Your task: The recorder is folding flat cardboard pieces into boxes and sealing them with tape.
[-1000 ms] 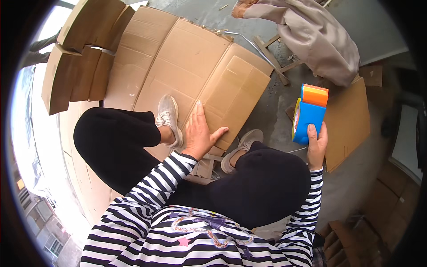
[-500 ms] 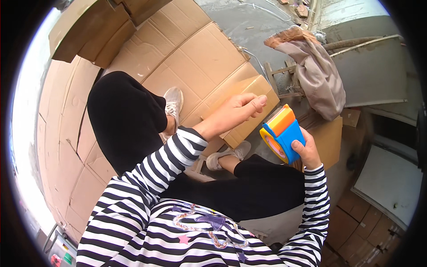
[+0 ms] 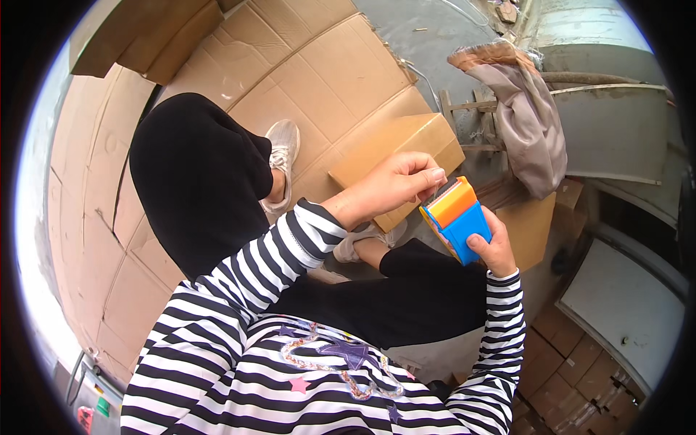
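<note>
My right hand (image 3: pixel 493 245) is wrapped around a blue, orange and yellow tape dispenser (image 3: pixel 464 228), its thumb on the blue side. My left hand (image 3: pixel 404 183) reaches across to the dispenser's toothed upper edge. There its thumb and index finger are pinched together, close against the edge; whatever is between them is too small to make out. Behind and below the left hand lies a closed brown cardboard box (image 3: pixel 399 141), partly hidden by that hand and wrist.
Flattened cardboard (image 3: pixel 319 80) covers the floor under my shoes (image 3: pixel 281 163). A grey-brown cloth (image 3: pixel 525 119) hangs over a wooden frame (image 3: pixel 471 107) at the far right. More cardboard (image 3: pixel 525 232) stands behind the right hand. Stacked cartons (image 3: pixel 573 370) and a pale panel (image 3: pixel 623 304) are at the right.
My left thumb and index finger have closed into a pinch at the dispenser's toothed edge. The dispenser, in my right hand, has turned and come slightly left and nearer the left hand.
</note>
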Demonstrator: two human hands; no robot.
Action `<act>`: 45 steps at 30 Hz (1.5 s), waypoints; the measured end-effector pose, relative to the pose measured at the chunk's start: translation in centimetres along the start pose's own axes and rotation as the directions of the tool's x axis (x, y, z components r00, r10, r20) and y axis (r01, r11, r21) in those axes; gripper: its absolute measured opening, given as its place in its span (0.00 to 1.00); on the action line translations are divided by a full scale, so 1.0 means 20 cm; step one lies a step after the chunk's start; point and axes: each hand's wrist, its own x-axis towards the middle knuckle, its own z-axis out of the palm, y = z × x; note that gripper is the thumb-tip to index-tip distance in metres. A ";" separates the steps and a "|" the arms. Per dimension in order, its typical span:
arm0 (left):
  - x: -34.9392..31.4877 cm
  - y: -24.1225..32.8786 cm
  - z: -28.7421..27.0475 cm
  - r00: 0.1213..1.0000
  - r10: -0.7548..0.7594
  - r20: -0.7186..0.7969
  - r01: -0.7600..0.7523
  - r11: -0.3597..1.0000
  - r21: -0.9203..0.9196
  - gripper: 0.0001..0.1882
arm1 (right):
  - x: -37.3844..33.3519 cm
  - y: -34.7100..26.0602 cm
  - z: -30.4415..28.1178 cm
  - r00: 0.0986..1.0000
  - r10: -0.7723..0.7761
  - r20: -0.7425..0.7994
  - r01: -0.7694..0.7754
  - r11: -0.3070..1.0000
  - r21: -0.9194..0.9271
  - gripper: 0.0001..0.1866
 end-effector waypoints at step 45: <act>0.07 -0.06 -0.13 0.984 -0.179 0.019 0.149 0.867 0.476 0.14 | 0.00 -0.07 0.11 0.969 -0.111 -0.221 -0.067 0.743 -0.666 0.22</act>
